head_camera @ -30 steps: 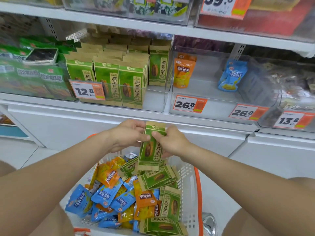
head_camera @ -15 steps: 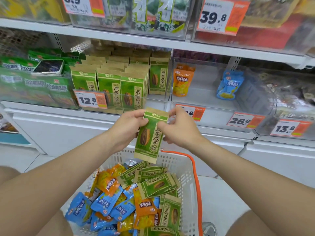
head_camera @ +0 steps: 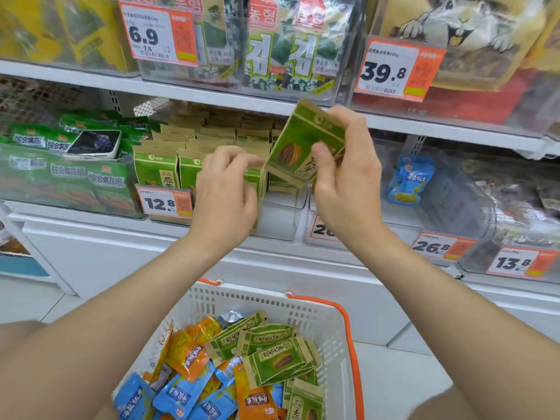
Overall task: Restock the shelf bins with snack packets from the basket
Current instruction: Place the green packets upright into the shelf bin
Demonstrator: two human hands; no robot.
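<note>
My right hand [head_camera: 348, 183] grips a green sunflower-seed packet [head_camera: 300, 137], tilted, just above the right end of the clear shelf bin [head_camera: 278, 219]. That bin holds rows of the same green packets [head_camera: 157, 168]. At the bin's front row, the curled fingers and thumb of my left hand [head_camera: 225, 195] close on the top of a standing green packet [head_camera: 256, 180]. Below my arms stands the white basket [head_camera: 303, 301] with orange handles, holding several green, orange and blue snack packets.
A blue packet [head_camera: 410, 180] leans in the clear bin to the right. A phone [head_camera: 94, 144] lies on the green bags in the left bin. Orange price tags run along the shelf edge [head_camera: 165, 203]. The shelf above carries seaweed packs [head_camera: 281, 53].
Both hands lifted the green packet from the basket up to the shelf bin. My left hand let go of it and moved onto the bin's front row; the right hand keeps holding it.
</note>
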